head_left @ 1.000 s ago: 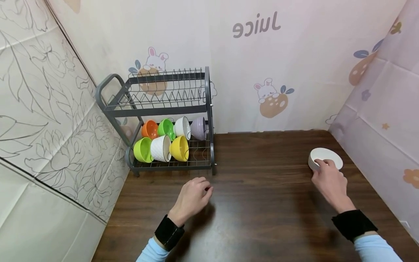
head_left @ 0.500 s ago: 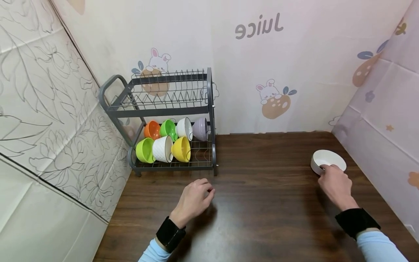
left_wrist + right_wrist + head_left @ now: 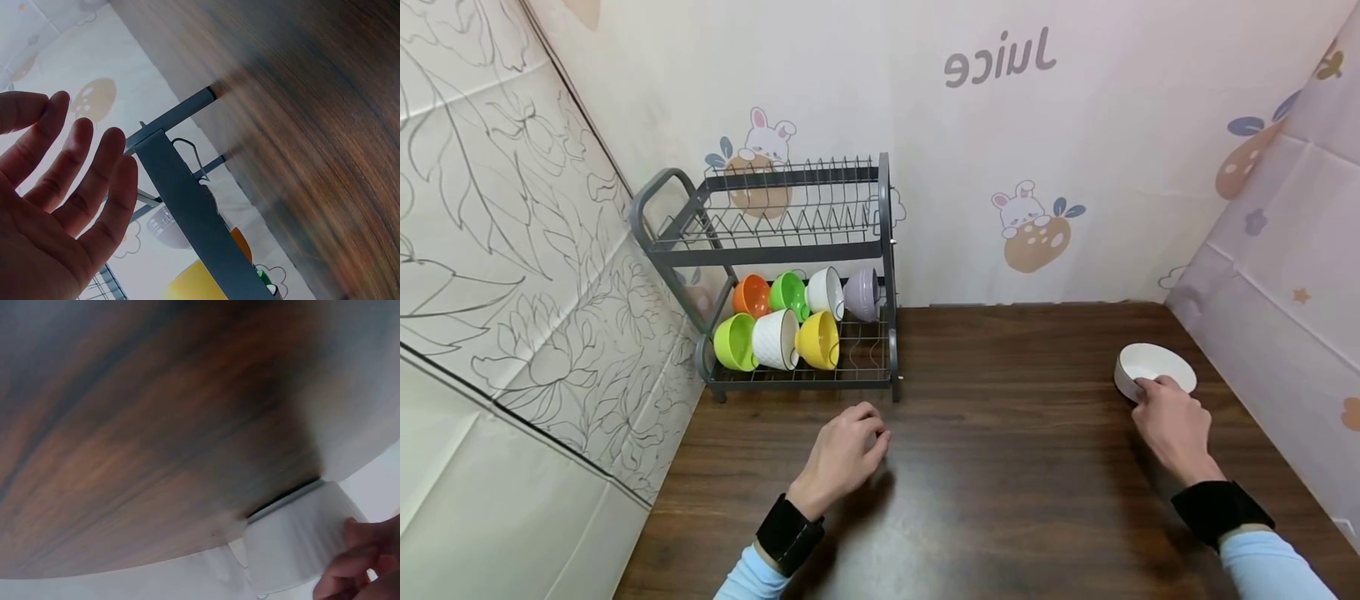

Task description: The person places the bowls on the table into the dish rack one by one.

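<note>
A white bowl (image 3: 1152,360) stands upright at the right of the dark wooden table. With its fingers at the near rim, my right hand (image 3: 1172,427) pinches the bowl; in the right wrist view the thumb (image 3: 354,530) presses the ribbed outer wall (image 3: 294,544). My left hand (image 3: 841,454) hovers above the table in front of the dish rack (image 3: 805,385), holding nothing. Its fingers (image 3: 103,200) are loosely bent and spread in the left wrist view.
Several bowls lie tilted on the rack's lower tier, among them a yellow bowl (image 3: 817,340), a white textured bowl (image 3: 775,340) and a purple bowl (image 3: 861,295). The upper tier (image 3: 775,221) has wire slots. Patterned wall sheets (image 3: 1037,125) border the table.
My right hand has drawn back slightly toward me, its fingers going from over the bowl's inside to its near rim. The bowl and left hand stay about where they were; the view shifts slightly.
</note>
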Demonstrator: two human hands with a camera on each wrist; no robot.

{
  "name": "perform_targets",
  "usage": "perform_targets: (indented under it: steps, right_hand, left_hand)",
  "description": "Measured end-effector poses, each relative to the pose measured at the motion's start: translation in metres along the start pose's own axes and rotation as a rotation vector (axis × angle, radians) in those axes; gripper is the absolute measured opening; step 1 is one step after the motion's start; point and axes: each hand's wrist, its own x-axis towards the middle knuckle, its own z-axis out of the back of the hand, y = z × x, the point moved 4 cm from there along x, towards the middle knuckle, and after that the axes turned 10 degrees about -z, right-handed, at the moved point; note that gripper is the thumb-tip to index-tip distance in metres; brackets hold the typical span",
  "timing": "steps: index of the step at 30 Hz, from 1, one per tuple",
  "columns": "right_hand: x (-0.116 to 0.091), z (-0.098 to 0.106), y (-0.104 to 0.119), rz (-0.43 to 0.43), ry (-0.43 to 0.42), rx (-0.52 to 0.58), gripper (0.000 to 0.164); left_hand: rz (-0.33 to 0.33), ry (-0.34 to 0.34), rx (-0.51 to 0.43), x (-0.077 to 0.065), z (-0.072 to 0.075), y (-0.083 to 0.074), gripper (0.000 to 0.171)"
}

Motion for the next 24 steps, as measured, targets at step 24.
perform_targets:
  steps: [24]
  right_hand:
    - [-0.008,0.016,0.061,0.238,-0.223,0.083,0.023]
  left_hand:
    - [-0.001,0.005,-0.010,0.005,0.000,0.004,0.011]
